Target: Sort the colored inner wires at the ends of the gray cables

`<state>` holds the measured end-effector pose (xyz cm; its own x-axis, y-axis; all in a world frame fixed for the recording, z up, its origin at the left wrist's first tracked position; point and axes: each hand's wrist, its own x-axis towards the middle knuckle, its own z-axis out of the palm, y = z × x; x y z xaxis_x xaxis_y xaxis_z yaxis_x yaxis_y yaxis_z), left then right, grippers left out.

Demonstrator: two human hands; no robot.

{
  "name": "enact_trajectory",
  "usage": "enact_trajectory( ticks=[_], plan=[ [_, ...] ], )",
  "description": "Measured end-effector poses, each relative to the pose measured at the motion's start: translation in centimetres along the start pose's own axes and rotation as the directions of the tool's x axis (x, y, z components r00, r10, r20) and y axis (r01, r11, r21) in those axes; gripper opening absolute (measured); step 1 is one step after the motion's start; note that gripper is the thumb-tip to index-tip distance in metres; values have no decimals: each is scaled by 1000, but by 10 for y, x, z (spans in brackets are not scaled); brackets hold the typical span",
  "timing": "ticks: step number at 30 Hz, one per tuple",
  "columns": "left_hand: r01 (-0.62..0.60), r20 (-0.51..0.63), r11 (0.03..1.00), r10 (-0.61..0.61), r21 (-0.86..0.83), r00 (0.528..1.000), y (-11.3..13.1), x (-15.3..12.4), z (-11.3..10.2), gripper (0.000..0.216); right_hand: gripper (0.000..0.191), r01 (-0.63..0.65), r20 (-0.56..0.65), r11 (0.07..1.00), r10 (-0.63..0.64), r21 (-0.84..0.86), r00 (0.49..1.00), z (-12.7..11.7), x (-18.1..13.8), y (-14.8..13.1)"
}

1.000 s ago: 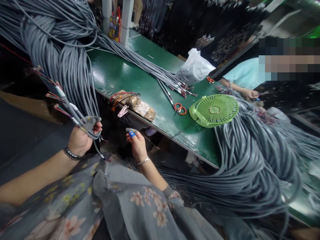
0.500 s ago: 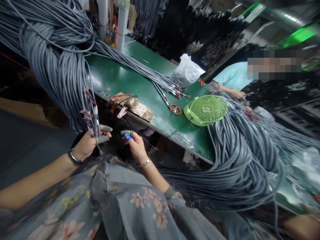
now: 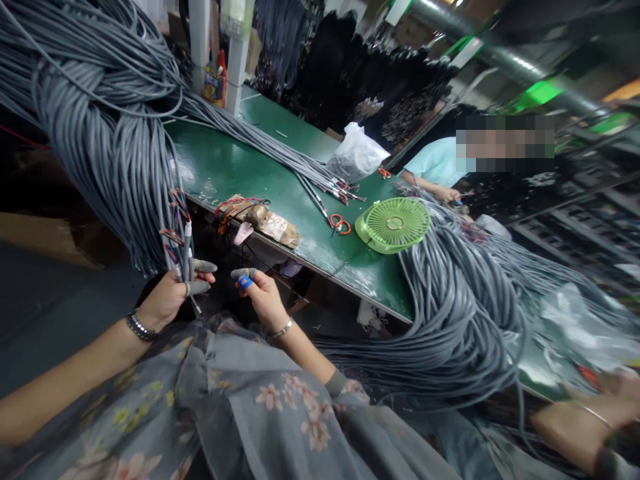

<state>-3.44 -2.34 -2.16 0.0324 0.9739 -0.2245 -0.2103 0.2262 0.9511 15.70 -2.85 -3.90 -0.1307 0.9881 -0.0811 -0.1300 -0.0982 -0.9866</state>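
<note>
My left hand (image 3: 173,297), with grey finger cots, is closed around a few grey cables (image 3: 186,250) whose stripped coloured wire ends stick up beside it. These cables hang from a thick grey bundle (image 3: 115,140) that drapes off the green table (image 3: 225,163) at the left. My right hand (image 3: 260,297) sits just to the right, fingers curled, with a grey cot and a small blue piece at the fingertip. It touches no cable. Both hands hover over my lap, below the table's front edge.
On the table lie a brown taped block (image 3: 260,219) with red wires, orange scissors (image 3: 339,224), a green fan (image 3: 394,225) and a white plastic bag (image 3: 356,155). A large grey cable heap (image 3: 465,313) fills the right. Another person in a light-blue shirt (image 3: 435,165) works opposite.
My left hand has dropped from the hanging bundle and turned the cable ends upright. The right hand has drawn closer to the left. The view has swung rightward.
</note>
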Motion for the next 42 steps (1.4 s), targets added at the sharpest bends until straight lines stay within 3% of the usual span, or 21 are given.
enact_trajectory(
  ticks=[5,14,18,23,26,31,38,40,42],
  plan=[
    [-22,6,998,21,62,1000,-4,4,2,31,31,-31,77,999,34,-42,996,7,4,13],
    [17,108,961,-49,276,993,3,5,2,33,29,169,141,969,-144,-182,979,23,14,3],
    [-38,181,915,-38,401,983,-3,15,-1,30,31,281,294,883,-174,-376,940,28,23,-16],
    [-37,228,842,-103,537,968,-4,28,-10,23,34,357,337,742,-185,-568,923,32,42,-31],
    [21,232,840,-174,543,957,5,29,-11,24,33,359,338,765,-196,-536,921,33,46,-30],
    [85,256,925,-189,371,948,15,24,-6,26,25,275,206,894,-212,-354,955,27,40,-21],
    [52,314,947,-157,316,937,3,23,-5,49,27,152,188,980,-127,-126,974,20,30,-12],
    [35,285,954,-123,296,951,-2,23,-3,51,26,162,158,978,-141,-130,977,17,30,-9],
    [32,186,978,-71,207,980,-4,23,-2,47,27,187,141,973,-167,-135,976,14,29,-6]
  ],
)
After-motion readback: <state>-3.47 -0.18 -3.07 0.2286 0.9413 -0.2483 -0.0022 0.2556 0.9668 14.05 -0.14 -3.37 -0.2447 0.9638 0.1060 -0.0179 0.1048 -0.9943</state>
